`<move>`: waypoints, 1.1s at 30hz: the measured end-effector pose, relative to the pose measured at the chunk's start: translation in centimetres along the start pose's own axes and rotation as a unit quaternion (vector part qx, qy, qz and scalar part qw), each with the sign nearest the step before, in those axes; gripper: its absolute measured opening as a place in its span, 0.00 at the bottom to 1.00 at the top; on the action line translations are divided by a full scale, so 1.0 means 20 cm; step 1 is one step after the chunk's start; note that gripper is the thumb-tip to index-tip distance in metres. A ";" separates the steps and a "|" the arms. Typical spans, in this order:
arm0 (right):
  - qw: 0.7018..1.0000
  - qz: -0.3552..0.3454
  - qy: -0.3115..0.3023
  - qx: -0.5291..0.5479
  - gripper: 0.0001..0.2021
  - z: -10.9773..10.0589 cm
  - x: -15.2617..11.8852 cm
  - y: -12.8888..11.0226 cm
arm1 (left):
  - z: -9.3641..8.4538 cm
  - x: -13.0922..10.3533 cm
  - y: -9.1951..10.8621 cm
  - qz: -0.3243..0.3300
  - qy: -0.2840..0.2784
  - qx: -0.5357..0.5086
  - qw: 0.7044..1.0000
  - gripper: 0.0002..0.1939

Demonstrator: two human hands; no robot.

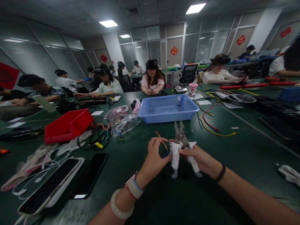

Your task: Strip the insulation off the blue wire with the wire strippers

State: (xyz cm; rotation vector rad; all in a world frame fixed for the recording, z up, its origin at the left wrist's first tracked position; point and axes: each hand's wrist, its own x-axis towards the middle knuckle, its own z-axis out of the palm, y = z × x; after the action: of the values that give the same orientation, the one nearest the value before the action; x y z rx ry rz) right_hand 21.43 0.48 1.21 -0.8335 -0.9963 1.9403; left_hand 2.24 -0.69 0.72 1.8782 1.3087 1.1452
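Metal pliers (181,136) with white-wrapped handles point away from me, jaws and handles spread apart. My right hand (199,157) is closed on the right side of the pliers, its thumb near the joint. My left hand (156,154) is at the left handle, fingers curled, with its thumb against the white wrapping. A thin copper wire (164,145) with a blue end passes by its fingers; part of it is hidden by the hand. Just past the jaws sits a blue mesh basket (168,118).
Left of my hands lie a red bin (67,125), a clear bag of wires (122,120), a black phone (90,175) and a white-edged phone (50,184) with earphones. Yellow and red cables (211,126) lie to the right. Several people sit beyond.
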 end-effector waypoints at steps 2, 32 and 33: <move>1.000 -0.008 0.006 -0.010 0.23 0.00 0.00 0.01 | 0.00 -0.01 0.02 0.002 -0.068 -0.064 0.996 0.17; 0.997 0.043 0.026 -0.059 0.18 0.02 0.00 0.03 | 0.07 -0.03 0.06 -0.221 -0.144 -0.428 0.865 0.32; 0.997 0.045 0.028 -0.053 0.18 0.02 0.00 0.03 | 0.07 -0.03 0.05 -0.224 -0.143 -0.427 0.864 0.32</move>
State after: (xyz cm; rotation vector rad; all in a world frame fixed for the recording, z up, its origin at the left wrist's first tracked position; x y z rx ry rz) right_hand 20.86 0.21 0.90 -1.0037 -1.0520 1.9420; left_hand 3.78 -1.60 0.76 0.9667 0.7905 0.9190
